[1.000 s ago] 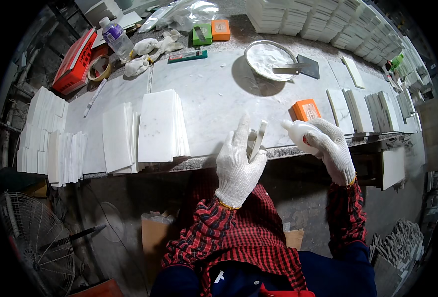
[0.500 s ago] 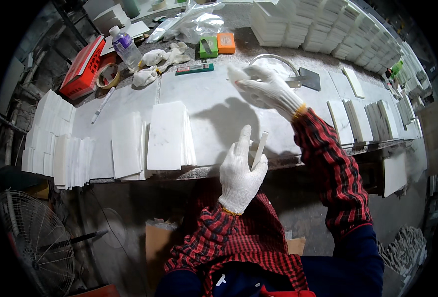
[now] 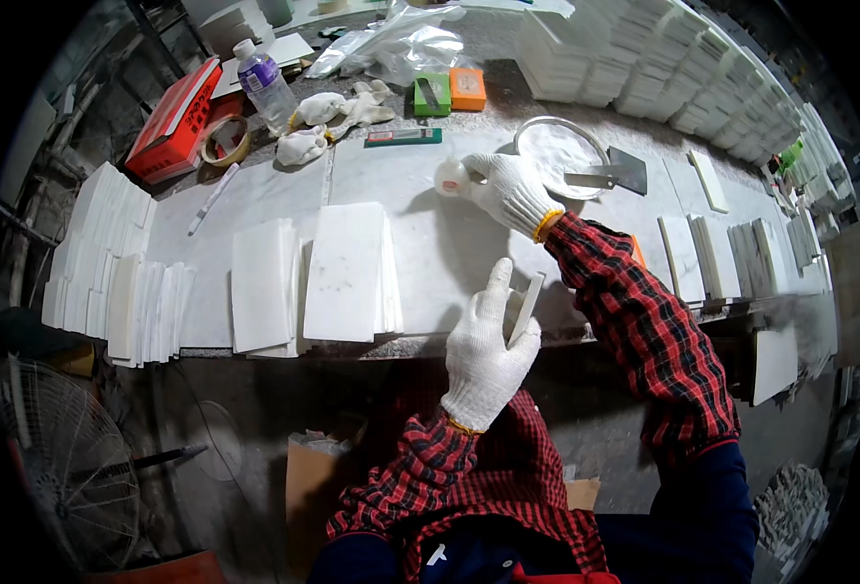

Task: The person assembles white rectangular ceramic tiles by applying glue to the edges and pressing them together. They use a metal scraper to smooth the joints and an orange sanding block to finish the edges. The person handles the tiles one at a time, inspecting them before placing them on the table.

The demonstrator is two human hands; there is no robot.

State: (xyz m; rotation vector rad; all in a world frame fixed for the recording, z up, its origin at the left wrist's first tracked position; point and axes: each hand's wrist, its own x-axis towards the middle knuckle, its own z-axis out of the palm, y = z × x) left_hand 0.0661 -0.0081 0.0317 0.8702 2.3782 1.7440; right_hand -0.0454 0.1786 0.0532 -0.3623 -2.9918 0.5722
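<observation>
My left hand [image 3: 491, 365], in a white knit glove, grips a thin white stone tile [image 3: 527, 309] near the table's front edge. The tile is seen nearly edge-on between thumb and fingers, with the forefinger stretched out. Farther up, my gloved right hand [image 3: 516, 193] is closed on a small whitish bottle [image 3: 451, 178] with a reddish mark; the fingers hide part of it. Just beyond that hand is a round metal-rimmed dish [image 3: 552, 148] of white material. A scraper [image 3: 628, 171] with a broad dark blade lies across its rim.
Stacked white tiles [image 3: 344, 277] stand left of my hands, more tiles [image 3: 681, 255] on the right. Tall tile stacks [image 3: 634, 73] line the back right. A purple-labelled bottle [image 3: 268, 92], tape roll [image 3: 226, 141], spare gloves [image 3: 318, 117] and red box [image 3: 172, 122] sit back left.
My right hand has come nearer and away from the dish with the small bottle, uncovering more of the dish. My left hand still holds the tile. The whole view has shifted slightly.
</observation>
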